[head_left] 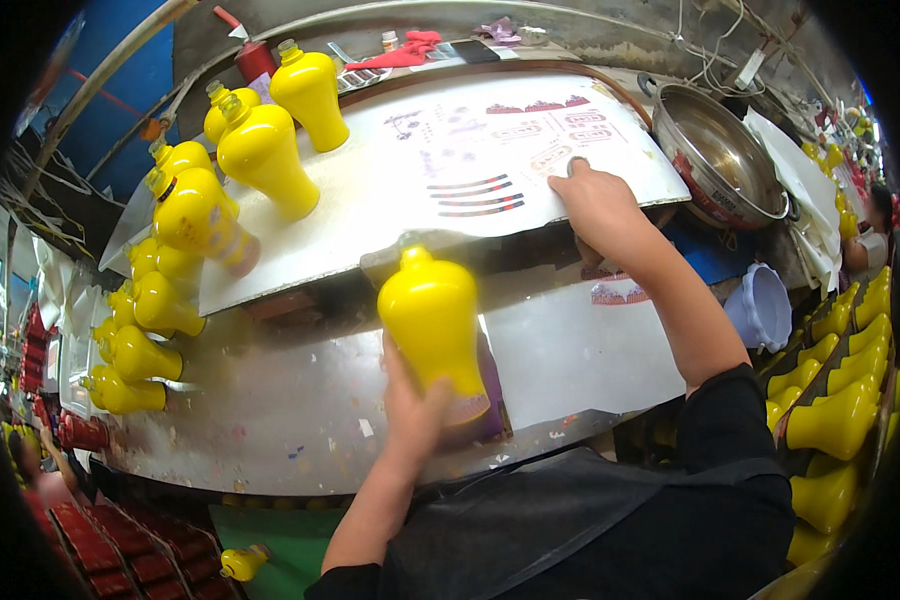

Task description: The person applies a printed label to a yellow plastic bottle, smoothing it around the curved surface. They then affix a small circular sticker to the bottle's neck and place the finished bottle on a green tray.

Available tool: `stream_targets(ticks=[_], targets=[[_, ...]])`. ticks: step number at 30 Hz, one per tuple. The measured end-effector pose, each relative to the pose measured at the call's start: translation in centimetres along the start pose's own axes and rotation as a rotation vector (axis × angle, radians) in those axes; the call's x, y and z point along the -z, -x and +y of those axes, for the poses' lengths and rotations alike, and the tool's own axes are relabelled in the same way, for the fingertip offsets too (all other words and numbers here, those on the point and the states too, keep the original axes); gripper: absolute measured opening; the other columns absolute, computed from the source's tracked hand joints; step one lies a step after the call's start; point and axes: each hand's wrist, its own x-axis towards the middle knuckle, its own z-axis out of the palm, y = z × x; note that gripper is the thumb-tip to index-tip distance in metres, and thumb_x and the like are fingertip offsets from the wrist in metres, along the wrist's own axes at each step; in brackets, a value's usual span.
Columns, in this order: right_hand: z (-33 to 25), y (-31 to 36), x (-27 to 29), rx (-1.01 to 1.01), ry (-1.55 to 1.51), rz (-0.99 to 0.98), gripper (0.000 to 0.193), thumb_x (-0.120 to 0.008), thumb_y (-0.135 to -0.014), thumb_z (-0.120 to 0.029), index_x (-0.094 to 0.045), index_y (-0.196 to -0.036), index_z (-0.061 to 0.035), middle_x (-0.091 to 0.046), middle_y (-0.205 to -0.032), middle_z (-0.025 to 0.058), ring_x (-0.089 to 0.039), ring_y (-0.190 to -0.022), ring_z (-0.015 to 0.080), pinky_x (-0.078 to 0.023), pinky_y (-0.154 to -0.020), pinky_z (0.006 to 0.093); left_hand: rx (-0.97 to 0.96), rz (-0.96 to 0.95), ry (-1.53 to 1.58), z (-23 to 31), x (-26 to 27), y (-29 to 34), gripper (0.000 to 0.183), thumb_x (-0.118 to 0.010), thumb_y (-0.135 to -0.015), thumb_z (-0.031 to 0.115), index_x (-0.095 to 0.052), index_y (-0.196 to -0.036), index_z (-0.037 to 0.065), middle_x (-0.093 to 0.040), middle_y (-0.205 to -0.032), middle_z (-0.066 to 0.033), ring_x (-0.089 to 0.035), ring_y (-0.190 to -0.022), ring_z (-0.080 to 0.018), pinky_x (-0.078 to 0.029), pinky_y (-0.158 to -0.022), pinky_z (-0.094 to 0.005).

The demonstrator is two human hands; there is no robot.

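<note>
A glossy yellow bottle (428, 310) with a narrow clear neck stands upright in front of me, slightly blurred. My left hand (415, 405) is closed around its lower part, where a pale printed band shows near the base. Farther up and to the right, my right hand (598, 200) reaches over the white board (370, 215). Its fingertips are drawn together at the edge of a tilted red-and-white decal (550, 157); the other fingers are partly hidden. Beside it lie dark curved strip decals (478, 196), with more red decals (538, 104) beyond.
Several yellow bottles (268, 155) line the board's left side and the metal table (270, 400). A steel pan (715, 140) sits at the back right, above a pale bucket (760, 308). Racked yellow bottles (838, 415) fill the right side. A red cloth (402, 50) lies at the back.
</note>
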Motion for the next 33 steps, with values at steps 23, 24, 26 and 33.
stream_targets(ticks=[23, 24, 26, 33], targets=[[0.4, 4.1, -0.1, -0.062, -0.035, 0.046, 0.034, -0.058, -0.092, -0.01, -0.069, -0.124, -0.0058, -0.067, -0.105, 0.0211, -0.07, -0.095, 0.0366, -0.055, -0.083, 0.0437, 0.007, 0.013, 0.032, 0.7, -0.4, -0.3, 0.091, -0.059, -0.088, 0.012, -0.011, -0.165, 0.002, -0.041, -0.156, -0.0198, -0.044, -0.142, -0.0304, -0.034, -0.118, -0.0391], [0.2, 3.4, -0.4, -0.057, -0.098, 0.126, 0.033, -0.058, -0.093, -0.011, -0.07, -0.123, -0.006, -0.068, -0.104, 0.0204, -0.07, -0.094, 0.0363, -0.055, -0.083, 0.0438, 0.01, 0.009, 0.053, 0.7, -0.5, -0.3, 0.091, -0.059, -0.088, 0.012, -0.011, -0.165, 0.002, -0.041, -0.156, -0.0197, -0.043, -0.142, -0.0305, -0.034, -0.119, -0.0391], [-0.3, 1.5, -1.3, -0.021, -0.196, 0.187, 0.026, -0.054, -0.098, -0.017, -0.071, -0.114, -0.0063, -0.069, -0.1, 0.0181, -0.07, -0.092, 0.0361, -0.055, -0.082, 0.0445, 0.013, 0.005, 0.085, 0.6, -0.5, -0.3, 0.09, -0.059, -0.088, 0.012, -0.011, -0.165, 0.003, -0.041, -0.156, -0.0195, -0.043, -0.143, -0.0305, -0.034, -0.119, -0.0391], [0.2, 0.5, -1.7, -0.004, 0.044, -0.014, 0.026, -0.052, -0.102, -0.026, -0.068, -0.105, -0.0054, -0.068, -0.103, 0.0188, -0.069, -0.093, 0.0367, -0.055, -0.082, 0.0458, 0.001, -0.006, 0.086, 0.1, -0.2, -0.2, 0.091, -0.065, -0.094, 0.03, -0.013, -0.165, 0.006, -0.037, -0.158, -0.0161, -0.039, -0.145, -0.0286, -0.031, -0.12, -0.0394]])
